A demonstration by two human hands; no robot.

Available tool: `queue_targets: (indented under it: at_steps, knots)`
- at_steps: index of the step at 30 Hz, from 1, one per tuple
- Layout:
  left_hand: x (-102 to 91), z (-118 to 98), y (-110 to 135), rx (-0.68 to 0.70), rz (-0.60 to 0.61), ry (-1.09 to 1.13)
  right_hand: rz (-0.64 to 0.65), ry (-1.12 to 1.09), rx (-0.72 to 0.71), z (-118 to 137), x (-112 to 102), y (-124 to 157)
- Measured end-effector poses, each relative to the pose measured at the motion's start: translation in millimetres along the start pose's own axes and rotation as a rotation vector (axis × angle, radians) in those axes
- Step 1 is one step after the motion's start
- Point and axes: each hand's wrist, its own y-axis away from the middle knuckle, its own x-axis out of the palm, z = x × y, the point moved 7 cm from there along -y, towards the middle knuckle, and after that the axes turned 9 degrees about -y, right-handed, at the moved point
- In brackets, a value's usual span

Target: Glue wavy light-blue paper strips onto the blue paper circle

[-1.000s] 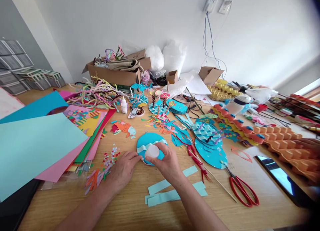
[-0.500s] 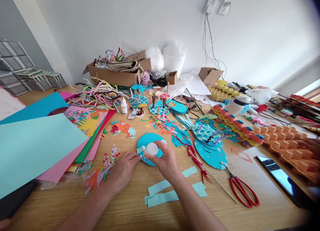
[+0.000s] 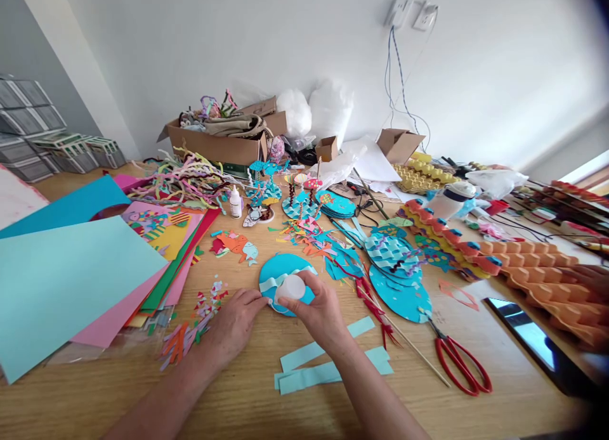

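A round blue paper disc [image 3: 280, 264] lies flat on the table between my hands, with a wavy light-blue strip [image 3: 275, 282] across it. My right hand [image 3: 318, 305] is closed around a white glue bottle [image 3: 290, 288], tilted so its round base faces me; its nozzle is hidden beneath it, close to the disc. With fingers together, my left hand [image 3: 238, 316] grips the disc's left edge. Light-blue paper strips [image 3: 309, 378] lie just below my right wrist. Small coloured paper scraps [image 3: 209, 300] are left of my left hand.
Red-handled scissors [image 3: 464, 367] and a wooden stick [image 3: 419, 351] lie to the right, near a phone [image 3: 528, 338]. Coloured paper sheets [image 3: 80, 275] cover the left. Behind stand another glue bottle [image 3: 235, 203] and a cardboard box [image 3: 214, 142]. Another person's hand [image 3: 590, 278] shows at the right edge.
The glue bottle in my right hand has shifted slightly to the right and down over the disc, uncovering more of the wavy strip. My left hand stays at the disc's edge.
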Motion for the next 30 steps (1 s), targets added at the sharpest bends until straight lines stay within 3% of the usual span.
queue_targets:
  at_steps: [7, 17, 30]
  knots:
    - [1.9, 2, 0, 0.011, -0.014, 0.029, -0.052, -0.131, 0.043, -6, -16, 4]
    - [-4.5, 2, 0, -0.018, -0.062, 0.049, -0.027, -0.077, 0.031, -7, 4, -1]
    - [-2.3, 3, 0, -0.045, -0.037, 0.069, 0.041, 0.006, -0.017, 3, 10, 1]
